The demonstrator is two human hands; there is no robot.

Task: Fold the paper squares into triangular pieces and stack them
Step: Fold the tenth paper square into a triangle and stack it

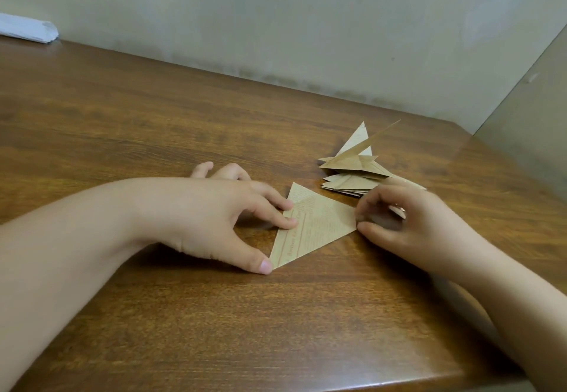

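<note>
Print on folded kraft-paper triangle (313, 227) too blurred to read, we note. Left hand (214, 216) presses its left edge flat on wooden table (153, 133); right hand (408, 222) pinches right corner. Stack of folded triangles (356, 170) just behind.

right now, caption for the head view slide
Both hands flatten a folded paper triangle beside a pile of finished triangles on a wooden table.

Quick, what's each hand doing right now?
Left hand: open, fingertips pressing the folded paper triangle flat.
Right hand: curled, pinching the triangle's right corner.
</note>
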